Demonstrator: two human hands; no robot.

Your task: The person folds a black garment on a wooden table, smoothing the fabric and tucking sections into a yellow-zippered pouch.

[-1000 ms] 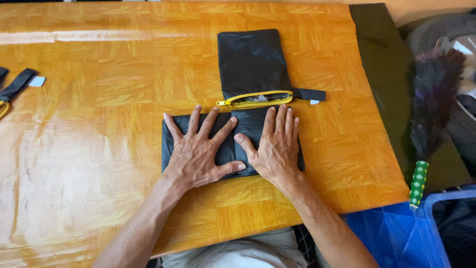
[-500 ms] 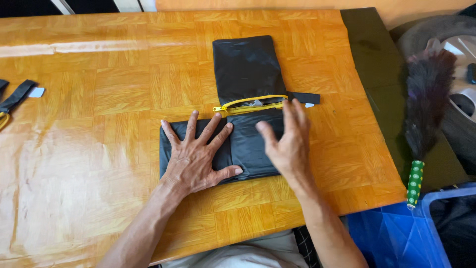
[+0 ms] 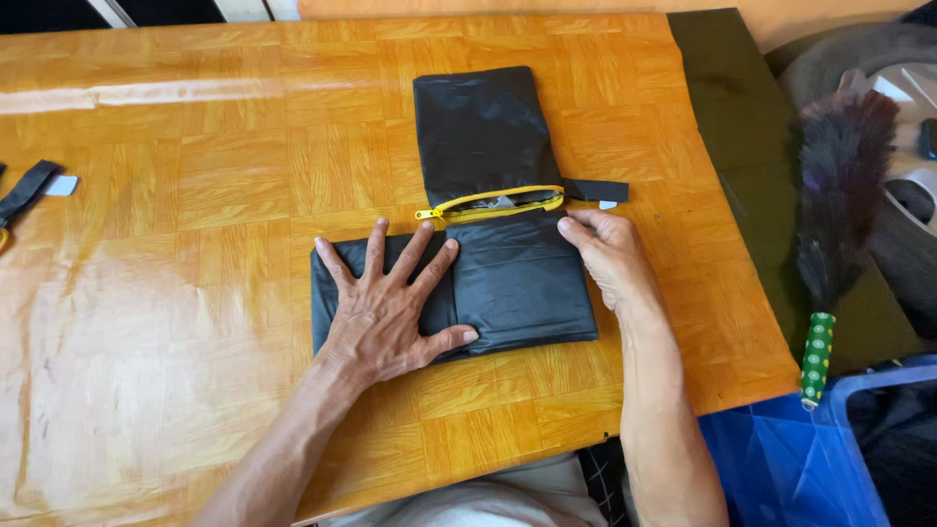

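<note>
A folded black fabric bag (image 3: 517,283) lies on the orange wooden table (image 3: 195,195). A black pouch (image 3: 483,127) with a yellow zipper (image 3: 493,202) joins it at the far side, the zipper partly undone. My left hand (image 3: 390,307) lies flat with fingers spread on the left half of the folded fabric. My right hand (image 3: 605,254) sits at the fabric's right edge near the upper corner, fingers curled and pinching the edge just below the zipper's right end. A short black strap (image 3: 597,189) with a white tag sticks out to the right of the pouch.
A dark feather duster (image 3: 835,215) with a green dotted handle lies over the table's right edge on a dark mat (image 3: 752,117). A blue plastic bin (image 3: 810,459) stands below at the right. Another black strap with a white tag (image 3: 34,185) lies at the far left.
My right hand lifted off the folded fabric, moved right, and now pinches its right edge. My left hand stays flat on the fabric.
</note>
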